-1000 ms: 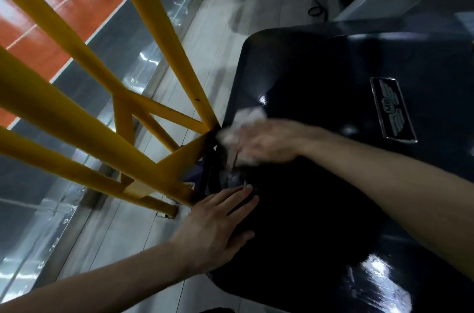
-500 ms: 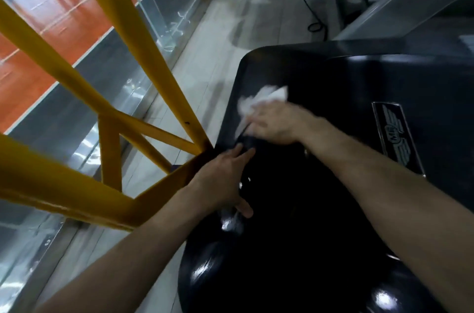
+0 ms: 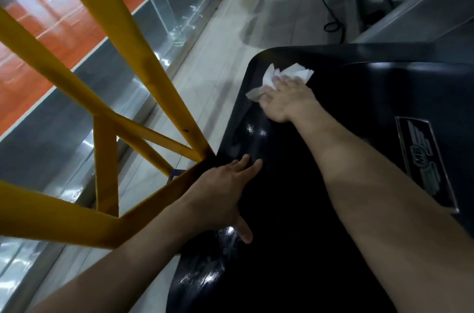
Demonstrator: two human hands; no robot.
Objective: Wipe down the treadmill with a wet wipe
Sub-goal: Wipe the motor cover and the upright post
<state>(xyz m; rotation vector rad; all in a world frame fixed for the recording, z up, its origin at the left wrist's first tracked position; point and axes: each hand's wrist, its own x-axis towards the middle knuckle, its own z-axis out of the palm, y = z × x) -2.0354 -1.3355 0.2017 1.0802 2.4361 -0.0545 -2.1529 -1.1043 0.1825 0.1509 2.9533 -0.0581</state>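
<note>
In the head view, the right hand (image 3: 287,98) is pressing a crumpled white wet wipe (image 3: 291,74) against the glossy black treadmill hood (image 3: 364,92) near its far left corner, with the fingers stretched out over the sheet. The left hand (image 3: 218,192) is lying spread, palm down, on the hood's left edge, just beside the joint of the yellow frame (image 3: 143,69). A silver-edged badge (image 3: 424,158) is showing on the hood, right of the right forearm.

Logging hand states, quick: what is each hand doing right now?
Left hand: open, flat on the black treadmill cover.
Right hand: open, pressing the white wipe onto the cover.
</note>
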